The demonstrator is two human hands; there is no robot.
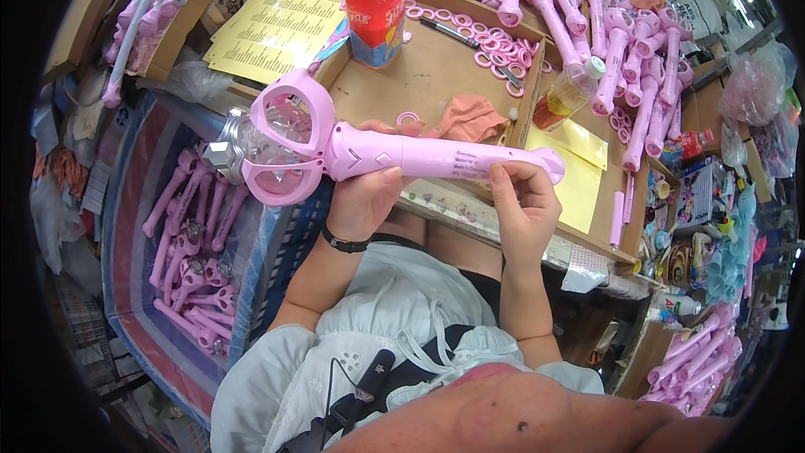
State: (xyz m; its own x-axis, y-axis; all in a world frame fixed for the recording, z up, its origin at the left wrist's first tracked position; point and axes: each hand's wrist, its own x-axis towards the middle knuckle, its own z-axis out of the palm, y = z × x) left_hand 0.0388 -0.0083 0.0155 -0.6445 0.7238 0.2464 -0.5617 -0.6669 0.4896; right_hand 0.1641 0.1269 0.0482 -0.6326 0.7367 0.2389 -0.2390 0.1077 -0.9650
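A pink toy wand [419, 157] lies sideways in front of me, lifted above the table's near edge. Its head, at the left, has pink loops around a clear faceted ball and a silver tip. My left hand [366, 201] is closed around the handle just below the head, thumb in front, other fingers mostly hidden behind. Toward the handle's far right end, my right hand [530, 201] pinches it, with the thumb against the side that bears small dark print. Past the wand, an orange cloth [472, 120] rests in a shallow cardboard tray [369, 92].
Pink rings [499, 46] and a pen are in the tray. A red-labelled bottle [375, 25] and an amber-liquid bottle [570, 96] stand nearby. Yellow sheets [277, 21] lie at the far left. Similar wands fill a plastic-lined basket [264, 264] at my left; more handles [616, 33] are piled far right.
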